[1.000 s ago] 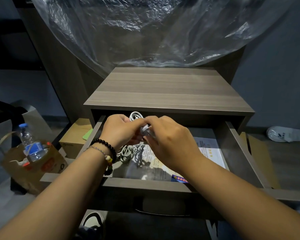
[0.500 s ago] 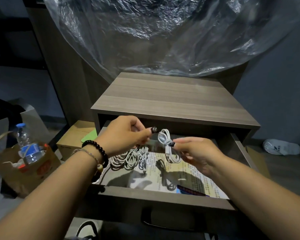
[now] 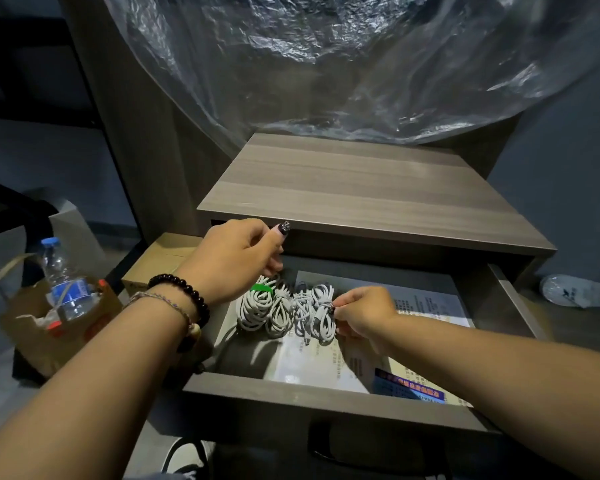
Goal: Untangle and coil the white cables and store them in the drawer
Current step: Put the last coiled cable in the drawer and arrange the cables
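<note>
Inside the open drawer (image 3: 326, 398), four coiled white cables (image 3: 286, 311) lie side by side, long axes front-to-back; the right hand (image 3: 362, 311) pinches the rightmost coil, the left hand (image 3: 238, 259) hovers above, loosely curled, empty.

— What is on the floor at the left side?

— A brown paper bag (image 3: 32, 327) is standing there. Inside it I see a plastic water bottle (image 3: 65, 282) with a blue cap and a blue label, upright. Behind the bag is a cardboard box (image 3: 160, 261), just beside the nightstand (image 3: 368, 188).

— And above?

— A big sheet of transparent plastic (image 3: 326, 64) hangs over the back of the nightstand; its lower edge is touching the wooden top.

— Anything at the right?

— Yes, a white slipper (image 3: 579, 292) lies on the floor near the wall. At the bottom edge, part of a dark shoe with a white sole (image 3: 187, 455) is visible.
</note>
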`<state>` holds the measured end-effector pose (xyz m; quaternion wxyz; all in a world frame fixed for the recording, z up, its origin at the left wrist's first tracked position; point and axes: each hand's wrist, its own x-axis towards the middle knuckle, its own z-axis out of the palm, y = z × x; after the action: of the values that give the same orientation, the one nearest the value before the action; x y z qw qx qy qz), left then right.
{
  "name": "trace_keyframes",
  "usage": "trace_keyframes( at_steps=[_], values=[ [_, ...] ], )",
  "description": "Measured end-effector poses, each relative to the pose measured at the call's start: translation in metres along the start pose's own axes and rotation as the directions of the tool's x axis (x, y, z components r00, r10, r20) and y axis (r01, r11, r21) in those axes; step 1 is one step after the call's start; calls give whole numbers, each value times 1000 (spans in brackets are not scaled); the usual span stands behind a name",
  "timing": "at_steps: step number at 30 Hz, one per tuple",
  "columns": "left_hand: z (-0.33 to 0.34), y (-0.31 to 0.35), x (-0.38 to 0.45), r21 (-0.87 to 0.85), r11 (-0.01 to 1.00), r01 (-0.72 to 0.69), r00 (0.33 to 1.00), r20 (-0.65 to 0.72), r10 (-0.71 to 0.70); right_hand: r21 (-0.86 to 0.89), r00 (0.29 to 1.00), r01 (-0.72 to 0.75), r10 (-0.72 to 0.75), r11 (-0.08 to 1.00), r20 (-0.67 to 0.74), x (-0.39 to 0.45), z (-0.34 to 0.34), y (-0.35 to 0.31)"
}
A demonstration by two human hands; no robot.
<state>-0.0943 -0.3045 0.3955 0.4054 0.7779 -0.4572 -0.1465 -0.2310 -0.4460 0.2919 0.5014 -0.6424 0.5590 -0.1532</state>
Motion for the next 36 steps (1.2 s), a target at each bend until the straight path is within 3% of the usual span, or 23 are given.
trace_keyframes(
  at_steps=[4, 9, 16, 24, 28, 30, 36],
  values=[
    [-1, -5, -3, 53, 999, 8, 1000, 25, -10, -134, 996, 86, -87, 987, -5, 5, 2, 4],
    [3, -7, -14, 113, 994, -12, 996, 94, 2, -365, 962, 264, -270, 893, 35, 2, -1, 0],
    [16, 2, -40, 394, 911, -122, 965, 260, 17, -630, 908, 396, -386, 668, 162, -2, -2, -10],
    [24, 9, -75, 416, 889, -193, 942, 331, 49, -729, 920, 391, -249, 562, 302, -27, -22, -29],
    [34, 13, -93, 535, 797, -280, 954, 250, 167, -640, 913, 390, -190, 662, 360, -53, -54, -29],
    [41, 16, -103, 590, 736, -333, 943, 223, 248, -588, 897, 432, -257, 684, 360, -70, -74, -21],
    [67, 23, -114, 603, 611, -513, 847, 238, 476, -554, 811, 565, -537, 612, 233, -122, -130, 24]
  ],
)
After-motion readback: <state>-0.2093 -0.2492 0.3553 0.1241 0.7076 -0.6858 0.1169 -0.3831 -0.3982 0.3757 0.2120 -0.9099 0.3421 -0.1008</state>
